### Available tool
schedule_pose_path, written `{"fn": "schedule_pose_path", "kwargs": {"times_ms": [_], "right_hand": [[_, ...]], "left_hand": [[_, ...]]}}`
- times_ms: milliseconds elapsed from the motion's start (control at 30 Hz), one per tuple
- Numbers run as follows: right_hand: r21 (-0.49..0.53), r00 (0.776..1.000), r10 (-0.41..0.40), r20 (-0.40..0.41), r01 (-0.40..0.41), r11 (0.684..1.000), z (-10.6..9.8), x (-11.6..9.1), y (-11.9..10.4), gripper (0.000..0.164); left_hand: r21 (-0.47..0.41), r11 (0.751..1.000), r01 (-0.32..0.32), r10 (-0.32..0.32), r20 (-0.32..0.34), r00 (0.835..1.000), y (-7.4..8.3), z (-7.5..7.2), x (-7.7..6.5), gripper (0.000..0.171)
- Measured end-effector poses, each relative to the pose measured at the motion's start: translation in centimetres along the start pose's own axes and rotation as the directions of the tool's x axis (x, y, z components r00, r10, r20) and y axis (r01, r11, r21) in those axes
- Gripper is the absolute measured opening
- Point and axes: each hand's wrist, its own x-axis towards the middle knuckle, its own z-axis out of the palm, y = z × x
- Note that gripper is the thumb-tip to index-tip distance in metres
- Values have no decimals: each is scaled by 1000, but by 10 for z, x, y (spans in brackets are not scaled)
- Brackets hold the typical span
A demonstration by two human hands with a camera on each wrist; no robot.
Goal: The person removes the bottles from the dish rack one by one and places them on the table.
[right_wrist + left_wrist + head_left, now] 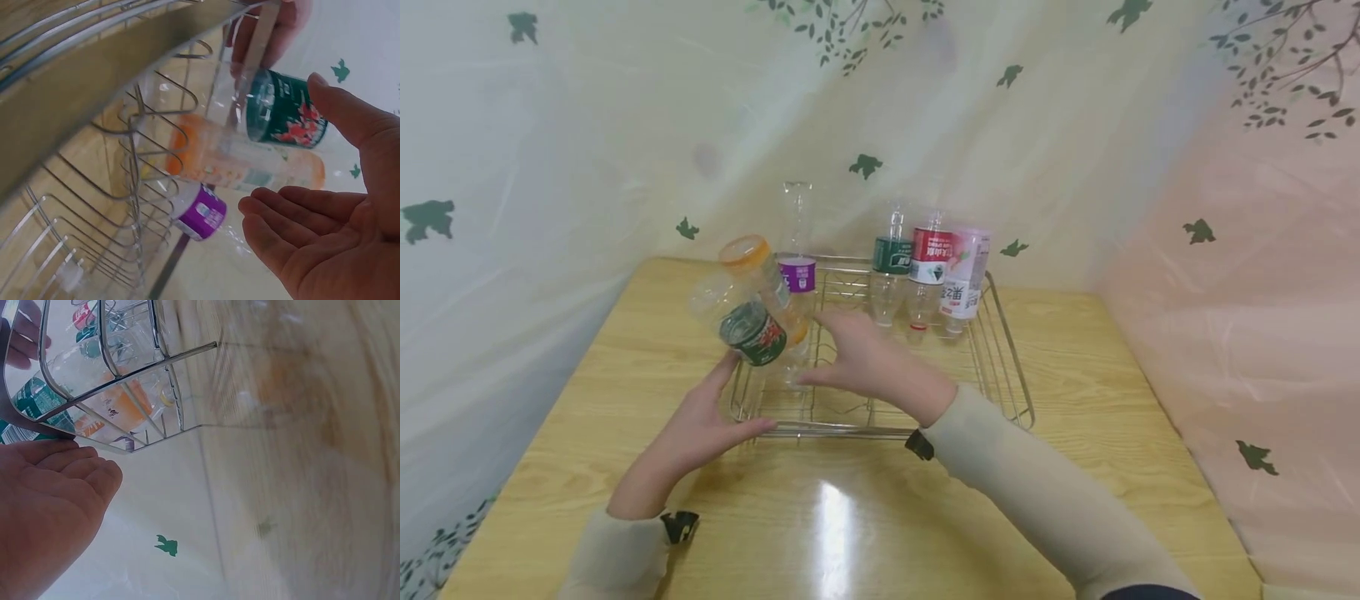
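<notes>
At rack [850,432], prolly seating green bottle [749,332] using left hand [702,423] and right hand [871,360], with thumbs spread from fingers. Maybe straighten next.

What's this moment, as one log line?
left hand: at wire rack, near-left corner | right hand: over wire rack | bottles: neck-down in wire rack

— How is the light in the head view?
— It is rather bright and soft, but one white glare lies on the tabletop [1090,375], near the front. A faint shadow falls below the left hand [696,429].
— And is the wrist views' quality good?
— Less good. Both are dimmer. In the left one, the tabletop looks smeared; in the right one, the nearest rack bar [125,75] is out of focus.
</notes>
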Motion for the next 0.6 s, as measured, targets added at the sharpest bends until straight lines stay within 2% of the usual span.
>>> {"fn": "schedule_pose_path", "kwargs": {"times_ms": [167, 300, 533, 600], "right_hand": [[-3, 999, 37, 1, -37, 999, 15, 12, -3, 82], [-1, 999, 36, -26, -36, 999, 25, 19, -10, 80], [1, 997, 28, -66, -28, 1000, 30, 29, -23, 81], [-20, 996, 11, -83, -13, 1000, 30, 30, -26, 94]], "left_hand": [[-9, 1000, 5, -5, 11, 1000, 0, -1, 0, 120], [-7, 1000, 9, -9, 17, 1000, 0, -2, 0, 121], [-13, 1000, -16, 16, -2, 1000, -2, -1, 0, 120], [-14, 1000, -14, 14, -4, 1000, -2, 0, 0, 120]]}}
